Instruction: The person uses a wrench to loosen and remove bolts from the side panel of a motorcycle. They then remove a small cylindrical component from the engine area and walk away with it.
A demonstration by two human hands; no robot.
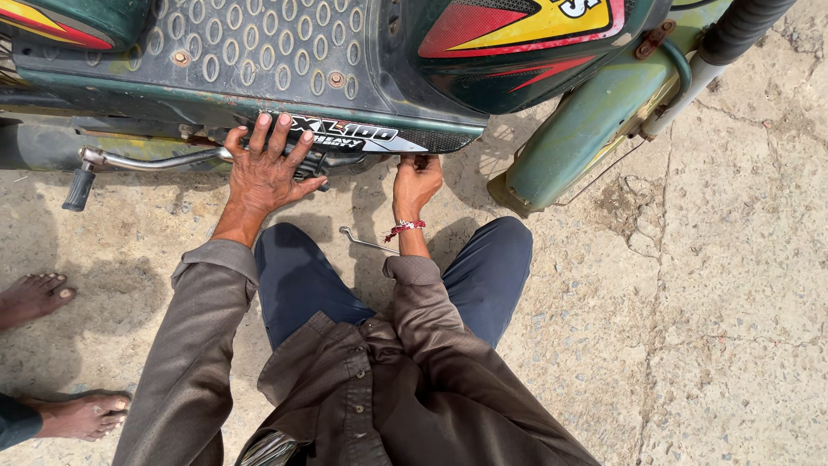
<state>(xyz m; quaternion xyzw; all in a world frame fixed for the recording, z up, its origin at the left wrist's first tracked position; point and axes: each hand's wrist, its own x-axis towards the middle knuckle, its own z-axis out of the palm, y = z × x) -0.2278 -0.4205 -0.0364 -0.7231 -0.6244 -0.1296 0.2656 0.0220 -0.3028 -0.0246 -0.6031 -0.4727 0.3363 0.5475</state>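
Cracked, dusty concrete ground (716,285) lies in bright daylight, with a bystander's bare feet (52,354) at its left edge.

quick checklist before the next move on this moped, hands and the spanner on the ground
1. Left hand braced flat on the edge of the moped footboard: ok.
2. Right hand reaching under the footboard edge: ok; what its fingers hold: cannot tell.
3. Spanner lying on the concrete between the knees, untouched, close to the right wrist: ok.
4. Kick lever sticks out just left of the left hand: ok, apart.
5. Another person's bare feet stand well to the left: ok.
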